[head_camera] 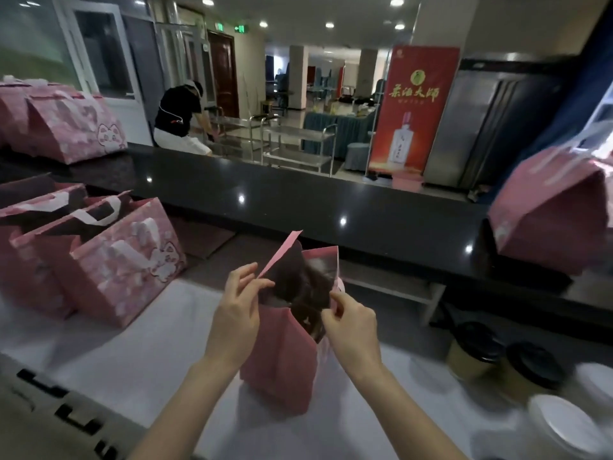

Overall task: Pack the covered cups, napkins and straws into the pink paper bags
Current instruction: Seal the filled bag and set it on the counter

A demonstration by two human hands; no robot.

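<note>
On counter point(132, 343), left hand point(237, 313) and right hand point(353, 327) pinch pink bag point(282, 360) rim; contents hidden.

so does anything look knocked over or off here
The pink bag at far right on the dark counter leans sideways, unlike the upright bags at left, though the wide lens may exaggerate that. The held bag and lidded cups look fine; no spills.

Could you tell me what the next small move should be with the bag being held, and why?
Probably pull the rim further apart: the left hand and right hand each pinch an edge of the pink bag, its mouth looks only partly open, and the lidded cups stand unpacked at the right.
</note>
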